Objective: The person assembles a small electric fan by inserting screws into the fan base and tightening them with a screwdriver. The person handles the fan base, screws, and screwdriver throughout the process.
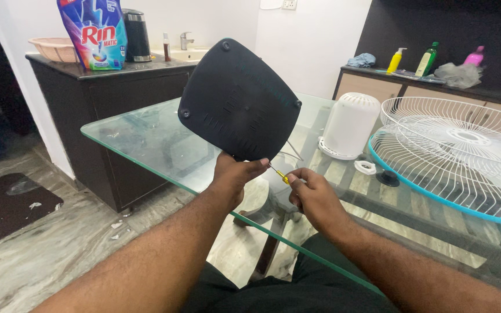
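My left hand [232,177] grips the lower edge of a dark, rounded-square plastic base plate [239,99] and holds it upright over the glass table [146,139], underside towards me. My right hand [314,194] pinches a small screwdriver with a yellow handle [281,175]; its thin shaft points up-left to the plate's lower edge, by my left thumb. The shaft's tip is hidden against the plate.
On the table to the right lie a white wire fan guard with a teal rim [453,156], a white cylindrical motor cover [350,124] and a small white ring [365,167]. A dark counter [105,75] behind holds a detergent pouch, kettle and basket. Bottles stand on the right cabinet.
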